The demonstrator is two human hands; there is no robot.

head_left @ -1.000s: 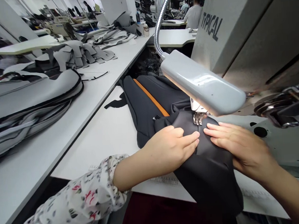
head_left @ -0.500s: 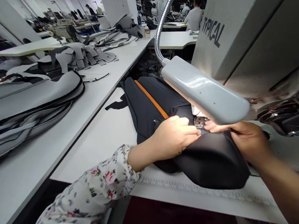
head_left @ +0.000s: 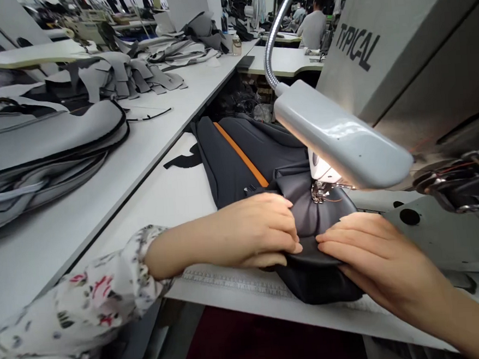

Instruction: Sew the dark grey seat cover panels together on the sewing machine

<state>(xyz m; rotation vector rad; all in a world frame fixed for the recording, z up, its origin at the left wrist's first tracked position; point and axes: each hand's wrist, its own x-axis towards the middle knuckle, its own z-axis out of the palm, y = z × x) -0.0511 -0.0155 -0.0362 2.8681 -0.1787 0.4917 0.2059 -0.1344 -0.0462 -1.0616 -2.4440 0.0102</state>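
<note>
Rows of long white work tables and sewing machines run back through a busy workshop, and one seated person (head_left: 313,29) works far off, facing away. On the long table (head_left: 64,257) to the left lie two heaps of grey cut pieces: a loose pile (head_left: 121,75) further along and a thick stack of curved, black-edged grey panels (head_left: 44,144) nearer by.

The nearer white sewing table (head_left: 173,228) carries one sewing machine (head_left: 377,44) marked "TYPICAL", with one bent-neck lamp (head_left: 338,129) over its needle area, and a printed measuring strip (head_left: 238,282) along the table's front edge.

One black fabric bag (head_left: 238,157) lies on this table, with one orange stripe (head_left: 241,154) and one short black strap (head_left: 184,161) on it. Its dark fabric is bunched into folds under the machine's metal presser foot (head_left: 319,193).

Two hands work here. The left hand (head_left: 255,227), with a floral sleeve (head_left: 83,294) at the wrist, is curled, its fingers pressed together and gripping the folded fabric just in front of the foot. The right hand (head_left: 371,252) lies nearly flat, fingers together, pressing on the bag beside the left hand.
</note>
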